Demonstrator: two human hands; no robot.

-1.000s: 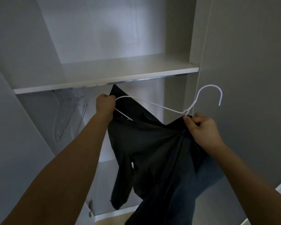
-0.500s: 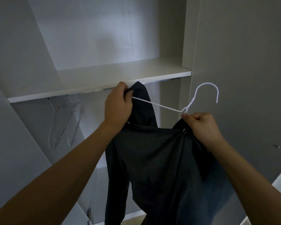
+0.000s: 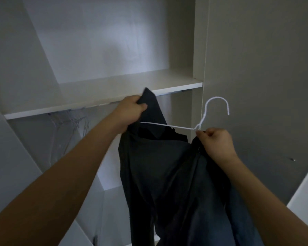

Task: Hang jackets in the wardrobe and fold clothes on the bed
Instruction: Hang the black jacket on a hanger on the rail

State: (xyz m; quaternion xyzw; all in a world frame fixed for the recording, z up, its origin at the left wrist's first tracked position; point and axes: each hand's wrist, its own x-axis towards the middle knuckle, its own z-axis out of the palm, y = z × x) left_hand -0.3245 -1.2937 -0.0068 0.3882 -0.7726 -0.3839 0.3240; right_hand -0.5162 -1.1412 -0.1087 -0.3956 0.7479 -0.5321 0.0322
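Note:
A dark jacket (image 3: 167, 171) hangs in front of the open wardrobe, partly draped over a white wire hanger (image 3: 205, 114). My left hand (image 3: 130, 110) grips the jacket's collar and shoulder near the shelf edge, lifted above the hanger's left arm. My right hand (image 3: 215, 141) pinches the hanger just below its hook together with the jacket's other shoulder. The hook points up and right, free of any rail. The jacket's lower part runs out of the bottom of the view.
A white wardrobe shelf (image 3: 114, 93) crosses the view above my hands, with a metal rail under its front edge. Several clear hangers (image 3: 69, 126) hang from that rail at the left. A closed wardrobe door (image 3: 265, 77) fills the right side.
My left hand has moved right and up with the jacket's collar, pulling the fabric over the hanger's left arm. My right hand and the hanger stayed nearly still.

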